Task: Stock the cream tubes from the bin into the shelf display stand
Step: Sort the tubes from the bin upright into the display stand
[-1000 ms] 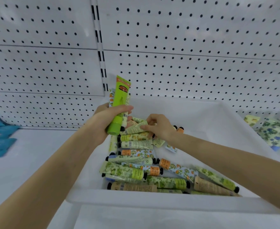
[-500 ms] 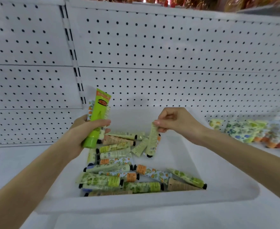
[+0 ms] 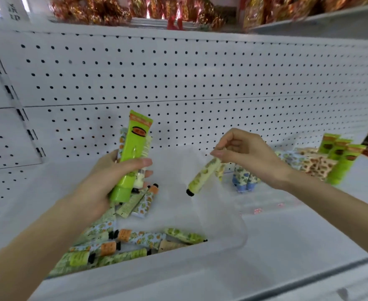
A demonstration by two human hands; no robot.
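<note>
The left hand (image 3: 104, 187) has its grip clamped round a large green tube (image 3: 133, 153), held upright with the cap down, with smaller tubes tucked behind it. The right hand (image 3: 248, 157) has its grip pinched on the crimped end of a small cream tube (image 3: 202, 177), which hangs tilted, cap down, above the bin (image 3: 222, 248). More loose tubes (image 3: 139, 237) lie in the bin, near the shelf's (image 3: 298, 240) front edge. Tall green tubes (image 3: 339, 161) stand towards its back right.

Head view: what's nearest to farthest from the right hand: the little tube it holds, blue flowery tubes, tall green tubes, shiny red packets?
1. The little tube: pinched by the right hand, hanging left of it.
2. The blue flowery tubes: standing just below it.
3. The tall green tubes: standing far right.
4. The shiny red packets: highest up, at the back.
</note>
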